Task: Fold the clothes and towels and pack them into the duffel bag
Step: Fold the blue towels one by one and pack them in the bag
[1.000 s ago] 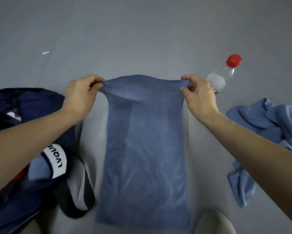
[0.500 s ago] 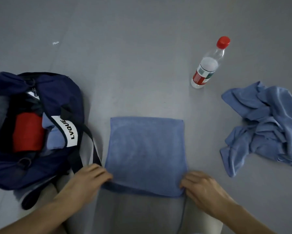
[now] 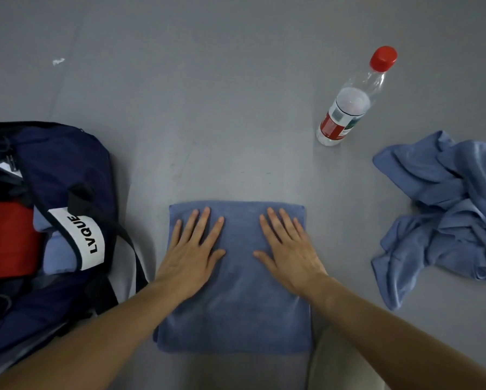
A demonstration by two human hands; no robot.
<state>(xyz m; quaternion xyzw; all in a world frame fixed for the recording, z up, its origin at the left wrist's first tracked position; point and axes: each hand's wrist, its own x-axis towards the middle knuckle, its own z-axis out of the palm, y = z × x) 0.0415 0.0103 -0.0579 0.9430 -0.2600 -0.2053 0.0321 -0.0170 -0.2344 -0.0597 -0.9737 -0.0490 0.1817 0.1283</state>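
- We find the towel [image 3: 236, 313] folded into a neat rectangle and lying flat on the floor [image 3: 208, 94].
- The left hand [image 3: 192, 254] lies palm down on the towel's left half, fingers straight and spread, grasping nothing.
- The right hand [image 3: 289, 254] lies palm down on the towel's right half, likewise flat and released; the hands do not touch.
- The bag [image 3: 67, 164] sits just left of the towel, open; we note a red item [image 3: 8, 237] and blue fabric [image 3: 59, 254] inside.
- A crumpled cloth [image 3: 447, 209] lies well right of the towel.
- A red-capped bottle [image 3: 345, 108] stands beyond the towel's far right corner, apart from it.
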